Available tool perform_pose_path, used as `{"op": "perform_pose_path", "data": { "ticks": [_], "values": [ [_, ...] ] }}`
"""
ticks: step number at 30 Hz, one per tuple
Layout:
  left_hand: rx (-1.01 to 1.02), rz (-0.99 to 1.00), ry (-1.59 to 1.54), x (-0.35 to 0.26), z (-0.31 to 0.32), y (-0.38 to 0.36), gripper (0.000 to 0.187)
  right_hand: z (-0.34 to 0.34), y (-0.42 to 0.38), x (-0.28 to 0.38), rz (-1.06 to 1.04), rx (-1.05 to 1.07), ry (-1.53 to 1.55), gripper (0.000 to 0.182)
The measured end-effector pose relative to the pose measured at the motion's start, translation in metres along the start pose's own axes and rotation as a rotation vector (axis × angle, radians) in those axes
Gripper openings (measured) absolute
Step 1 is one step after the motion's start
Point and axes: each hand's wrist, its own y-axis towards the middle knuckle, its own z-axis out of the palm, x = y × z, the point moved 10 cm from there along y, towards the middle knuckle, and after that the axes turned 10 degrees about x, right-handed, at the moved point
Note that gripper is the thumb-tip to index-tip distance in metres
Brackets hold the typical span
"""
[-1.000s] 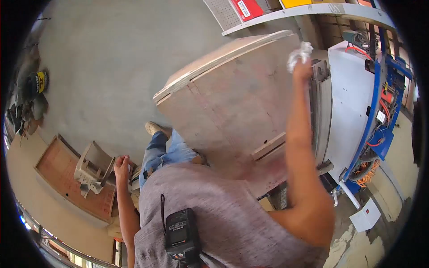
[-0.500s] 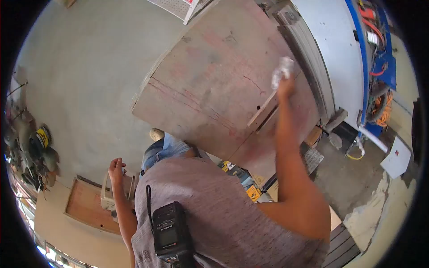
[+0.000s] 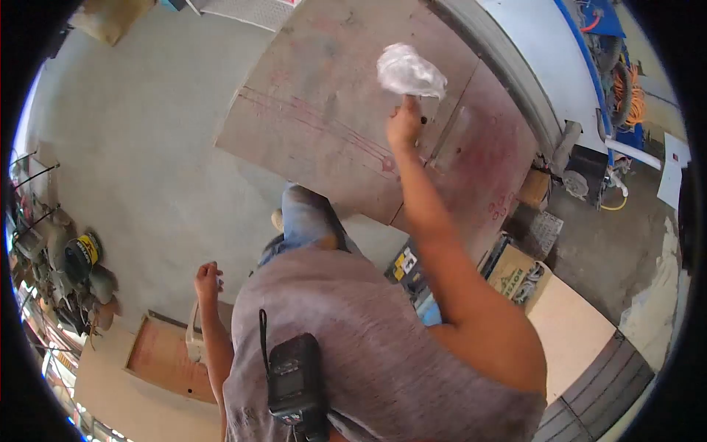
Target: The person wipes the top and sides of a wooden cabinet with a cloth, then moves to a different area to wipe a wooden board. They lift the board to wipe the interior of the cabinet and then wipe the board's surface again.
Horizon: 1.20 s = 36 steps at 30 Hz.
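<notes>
My right hand (image 3: 403, 127) reaches out over a large worn tabletop (image 3: 331, 96) with red stains and scored lines. Its fingers close on one end of a crumpled clear plastic bag (image 3: 409, 70), which puffs out beyond them over the board. Off to the left, low beside my body, my left hand (image 3: 208, 281) is closed with curled fingers. A small pale bit shows at its fingers, too small to name. Behind the left wrist is a beige object (image 3: 195, 335), partly hidden by the forearm.
A yellow-and-black box (image 3: 405, 264) and a brown carton (image 3: 510, 276) sit below the board near my right arm. Cluttered gear (image 3: 70, 272) lines the left side. At upper right stands a white panel with blue edging (image 3: 541, 51).
My right hand has swung left across the board with the plastic bag, which now spreads wider. The pale strip beside that hand no longer shows. My left hand stays closed.
</notes>
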Motion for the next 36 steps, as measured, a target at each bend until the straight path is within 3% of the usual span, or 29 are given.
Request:
{"op": "perform_pose_path", "data": {
  "ticks": [2,4,6,9,11,13,14,16,19,21,22,23,24,25,28,30,33,35,36],
  "values": [
    [-0.042,0.008,0.033,0.017,-0.003,-0.016,0.024,-0.01,-0.006,0.008,0.164,0.088,0.247,0.035],
    [-0.054,0.025,-0.029,0.045,0.0,-0.046,0.024,-0.018,0.003,0.005,0.114,0.202,0.204,0.032],
    [-0.078,0.025,-0.049,0.084,-0.008,-0.069,0.024,-0.034,0.002,0.0,0.2,0.337,0.226,0.029],
    [-0.075,0.049,-0.088,0.163,-0.015,-0.072,0.022,-0.048,-0.009,-0.016,0.306,0.19,0.385,0.028],
    [-0.083,0.038,-0.167,0.223,-0.016,-0.077,0.021,-0.031,-0.011,-0.029,0.358,0.224,0.413,0.029],
    [-0.165,0.215,0.199,0.214,-0.018,-0.098,0.02,-0.008,-0.005,-0.04,0.409,0.26,0.458,0.031],
    [-0.182,0.225,0.194,0.211,-0.013,-0.106,0.02,0.01,0.002,-0.041,0.409,0.349,0.489,0.04],
    [-0.192,0.084,-0.228,0.215,0.004,-0.132,0.02,0.026,0.019,-0.03,0.41,0.441,0.534,0.049],
    [-0.131,0.03,-0.383,0.28,0.014,-0.086,0.02,0.05,0.036,-0.038,0.602,0.425,0.583,0.051],
    [-0.14,0.061,-0.028,0.277,0.022,-0.067,0.02,0.076,0.068,-0.041,0.448,0.384,0.29,0.049],
    [-0.141,0.079,0.146,0.264,0.026,-0.066,0.021,0.08,0.075,-0.048,0.454,0.39,0.29,0.049],
    [-0.166,0.137,-0.114,0.194,0.041,-0.097,0.022,0.069,0.089,-0.056,0.412,0.193,0.473,0.045],
    [-0.166,0.11,0.017,0.147,0.047,-0.104,0.023,0.055,0.098,-0.06,0.363,-0.006,0.653,0.041],
    [-0.168,0.08,0.147,0.112,0.052,-0.106,0.024,0.032,0.108,-0.059,0.361,-0.004,0.657,0.041],
    [-0.125,0.047,-0.069,0.054,0.067,-0.106,0.025,-0.079,0.118,-0.038,0.27,0.04,0.861,0.027],
    [-0.133,0.064,-0.072,0.027,0.071,-0.102,0.025,-0.114,0.122,0.001,-0.108,0.101,0.672,0.016],
    [-0.133,0.049,-0.181,0.026,0.074,-0.093,0.023,-0.087,0.095,0.029,-0.282,0.249,0.622,0.012],
    [-0.134,0.01,-0.223,0.027,0.076,-0.094,0.022,-0.037,0.064,0.036,-0.285,0.515,0.524,0.018],
    [-0.124,0.006,-0.178,0.029,0.077,-0.095,0.022,-0.036,0.053,0.037,-0.282,0.516,0.524,0.018]
  ]
}}
